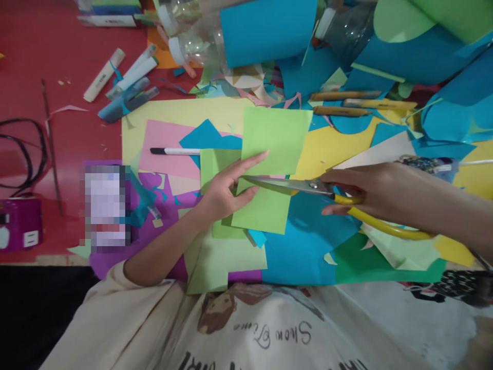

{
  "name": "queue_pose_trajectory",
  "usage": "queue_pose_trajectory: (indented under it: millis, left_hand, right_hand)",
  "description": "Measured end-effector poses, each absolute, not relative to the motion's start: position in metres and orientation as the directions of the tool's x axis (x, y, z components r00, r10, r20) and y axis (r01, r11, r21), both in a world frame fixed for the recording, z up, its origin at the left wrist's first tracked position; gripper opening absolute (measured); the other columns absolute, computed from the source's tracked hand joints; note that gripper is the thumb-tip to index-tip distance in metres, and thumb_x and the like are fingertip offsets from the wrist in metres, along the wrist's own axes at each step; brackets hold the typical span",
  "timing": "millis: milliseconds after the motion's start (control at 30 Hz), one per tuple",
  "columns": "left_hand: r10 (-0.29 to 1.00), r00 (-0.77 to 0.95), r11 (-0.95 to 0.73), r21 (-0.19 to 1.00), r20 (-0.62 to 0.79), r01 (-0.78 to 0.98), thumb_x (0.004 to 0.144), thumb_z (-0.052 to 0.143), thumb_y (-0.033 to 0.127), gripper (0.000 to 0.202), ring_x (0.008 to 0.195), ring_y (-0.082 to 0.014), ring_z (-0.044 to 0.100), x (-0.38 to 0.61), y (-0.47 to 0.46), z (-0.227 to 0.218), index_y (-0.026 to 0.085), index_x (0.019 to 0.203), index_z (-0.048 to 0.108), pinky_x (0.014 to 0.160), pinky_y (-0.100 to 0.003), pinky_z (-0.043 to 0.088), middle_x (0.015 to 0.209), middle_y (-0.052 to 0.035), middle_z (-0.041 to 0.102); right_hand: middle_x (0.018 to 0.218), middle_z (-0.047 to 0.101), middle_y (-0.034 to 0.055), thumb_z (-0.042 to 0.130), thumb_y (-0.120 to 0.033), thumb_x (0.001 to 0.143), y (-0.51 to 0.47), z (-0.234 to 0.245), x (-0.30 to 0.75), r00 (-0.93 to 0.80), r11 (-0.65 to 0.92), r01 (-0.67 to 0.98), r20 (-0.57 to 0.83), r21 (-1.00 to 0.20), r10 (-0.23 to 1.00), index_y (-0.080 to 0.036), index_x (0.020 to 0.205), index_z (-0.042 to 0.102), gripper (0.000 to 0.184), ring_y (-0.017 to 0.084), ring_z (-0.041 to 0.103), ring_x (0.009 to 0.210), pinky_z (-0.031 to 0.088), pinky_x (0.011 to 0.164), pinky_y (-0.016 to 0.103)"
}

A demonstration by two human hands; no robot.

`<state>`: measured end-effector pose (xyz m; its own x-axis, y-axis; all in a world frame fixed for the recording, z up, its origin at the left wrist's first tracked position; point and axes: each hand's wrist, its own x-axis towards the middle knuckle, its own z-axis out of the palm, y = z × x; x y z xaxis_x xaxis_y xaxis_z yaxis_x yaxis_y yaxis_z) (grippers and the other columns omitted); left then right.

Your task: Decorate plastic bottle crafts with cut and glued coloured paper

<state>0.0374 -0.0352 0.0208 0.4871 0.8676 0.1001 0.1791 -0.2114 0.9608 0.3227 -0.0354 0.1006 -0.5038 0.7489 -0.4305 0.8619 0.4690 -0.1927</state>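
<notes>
My right hand (358,192) grips scissors (314,186) with yellow handles, and their long metal blades point left across a sheet of light green paper (275,136). A slit runs along the blades, with paper above and below it. My left hand (227,192) holds this sheet at its left side, index finger on the upper part and thumb on the lower part. The blade tips lie close to these fingers. Under my left hand are more green pieces (207,169). A white marker with a black cap (175,151) lies just beyond, partly covered by green paper.
Clear plastic bottles (196,49), one beside a blue paper roll (269,32), stand along the far side. Brown pencil-like sticks (342,96) lie at right. Markers (103,74), a blurred phone (107,205) and a black cable (23,139) are on the red table (77,144). Paper scraps surround the work.
</notes>
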Motion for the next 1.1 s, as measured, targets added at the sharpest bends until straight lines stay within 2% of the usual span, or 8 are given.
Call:
queue_pose_trajectory:
  millis: [100,267,433,600,767,900,967,1100]
  left_hand:
    - [0.938,0.317,-0.210,0.955,0.138,0.207,0.091,0.061,0.043,0.053,0.099,-0.0214,0.068,0.035,-0.030,0.015,0.034,0.141,0.047,0.077,-0.031,0.060,0.146,-0.0046,0.053]
    - [0.942,0.092,-0.336,0.913,0.324,0.230,0.092,0.058,0.048,0.053,0.139,-0.0288,0.044,0.036,-0.023,0.001,0.035,0.141,0.043,0.107,-0.043,0.049,0.147,-0.0029,0.050]
    - [0.953,0.152,-0.285,0.947,0.263,0.149,0.092,0.059,0.042,0.052,0.131,-0.0288,0.054,0.037,-0.025,0.000,0.033,0.141,0.043,0.101,-0.044,0.053,0.143,-0.0047,0.053]
    - [0.960,0.204,-0.221,0.966,0.191,0.132,0.090,0.062,0.036,0.052,0.127,-0.0278,0.057,0.036,-0.027,0.004,0.032,0.139,0.046,0.100,-0.042,0.053,0.147,-0.0046,0.051]
    - [0.955,0.264,-0.180,0.970,0.133,0.164,0.091,0.060,0.039,0.052,0.109,-0.0250,0.066,0.039,-0.031,0.011,0.032,0.140,0.047,0.087,-0.037,0.059,0.146,-0.0048,0.051]
    - [0.924,0.358,-0.212,0.960,0.135,0.183,0.091,0.060,0.042,0.049,0.093,-0.0208,0.069,0.041,-0.036,0.014,0.034,0.137,0.051,0.076,-0.033,0.060,0.142,-0.0035,0.056]
    - [0.902,0.406,-0.243,0.950,0.147,0.195,0.092,0.058,0.042,0.050,0.089,-0.0193,0.069,0.042,-0.037,0.015,0.035,0.140,0.048,0.074,-0.031,0.060,0.142,-0.0039,0.056]
    - [0.877,0.429,-0.362,0.883,0.215,0.299,0.094,0.054,0.036,0.051,0.103,-0.0212,0.067,0.042,-0.035,0.019,0.030,0.143,0.042,0.084,-0.033,0.058,0.145,-0.0070,0.054]
  right_hand:
    - [0.061,0.060,0.0060,0.047,-0.056,0.091,-0.028,0.103,0.317,-0.399,0.419,0.907,-0.427,-0.052,0.811,-0.018,0.108,0.066,0.046,0.022,0.059,0.055,0.030,0.048,0.025]
    - [0.080,0.070,0.0141,0.051,-0.044,0.089,-0.011,0.106,0.300,-0.153,0.167,0.986,-0.368,0.007,0.917,-0.016,0.119,0.061,0.042,0.026,0.063,0.067,0.029,0.050,0.027]
    - [0.108,0.070,0.0159,0.054,-0.029,0.084,0.007,0.090,0.278,-0.192,0.166,0.979,-0.255,-0.121,0.948,-0.016,0.129,0.056,0.047,0.032,0.065,0.095,0.039,0.060,0.030]
    - [0.111,0.068,0.0122,0.054,-0.023,0.082,0.022,0.071,0.265,-0.157,0.123,0.975,-0.182,-0.185,0.971,-0.017,0.137,0.049,0.055,0.031,0.064,0.103,0.050,0.079,0.039]
    - [0.107,0.068,0.0137,0.043,-0.028,0.091,0.012,0.063,0.266,-0.230,0.231,0.880,0.053,-0.416,0.972,-0.015,0.105,0.064,0.029,0.028,0.059,0.109,0.046,0.096,0.044]
    - [0.082,0.064,0.0061,0.043,-0.044,0.094,-0.011,0.058,0.263,-0.241,0.135,0.613,-0.020,-0.779,0.970,-0.019,0.082,0.059,0.032,0.018,0.061,0.077,0.050,0.068,0.032]
    - [0.074,0.059,0.0016,0.049,-0.046,0.092,-0.019,0.054,0.263,-0.212,0.083,0.499,-0.029,-0.863,0.977,-0.020,0.079,0.055,0.030,0.015,0.057,0.067,0.046,0.058,0.029]
    - [0.071,0.055,-0.0019,0.064,-0.047,0.085,-0.014,0.045,0.270,-0.069,0.194,0.257,0.183,-0.947,0.981,-0.024,0.076,0.051,0.028,0.014,0.055,0.065,0.046,0.061,0.029]
